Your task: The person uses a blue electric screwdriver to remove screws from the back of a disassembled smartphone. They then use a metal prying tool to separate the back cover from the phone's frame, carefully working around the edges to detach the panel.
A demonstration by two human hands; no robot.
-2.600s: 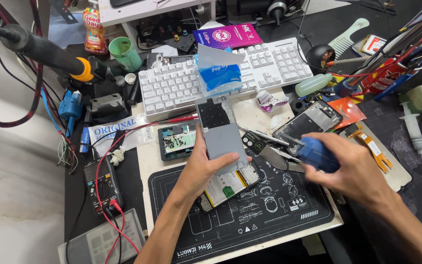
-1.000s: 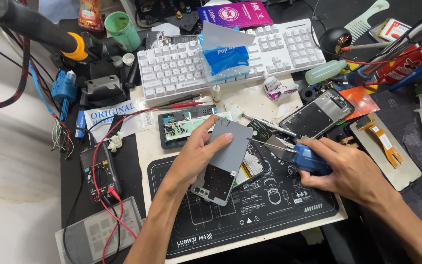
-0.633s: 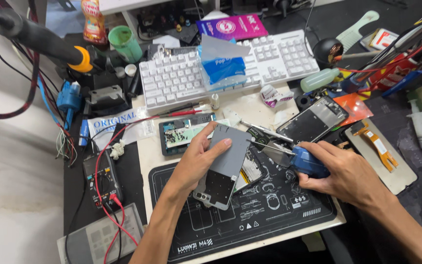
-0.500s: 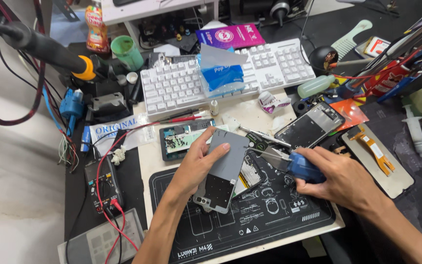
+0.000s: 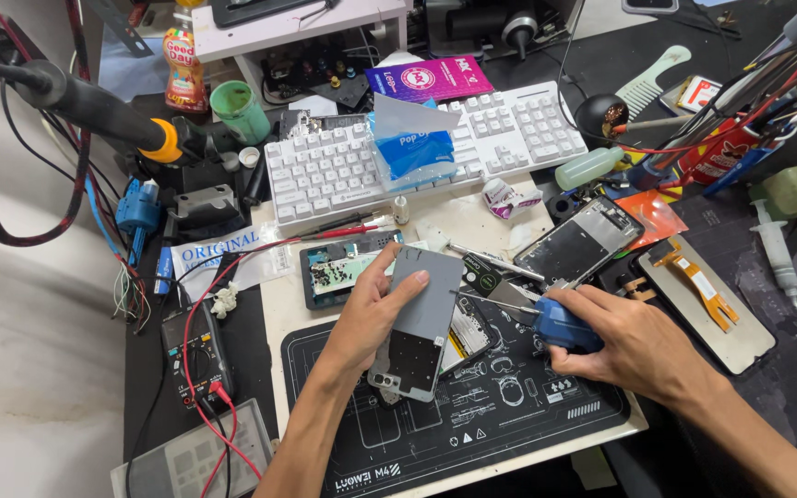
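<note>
My left hand (image 5: 375, 309) fingers clamp the phone (image 5: 417, 323), right hand (image 5: 624, 341) fingers grip the screwdriver (image 5: 546, 321); tip slip could gouge board.

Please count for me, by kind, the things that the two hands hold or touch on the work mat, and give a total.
Grey phone back panels, under the left hand: 1
Opened phone bodies, lying partly under that panel: 1
Blue-handled screwdrivers, in the right hand: 1
Total: 3
</note>
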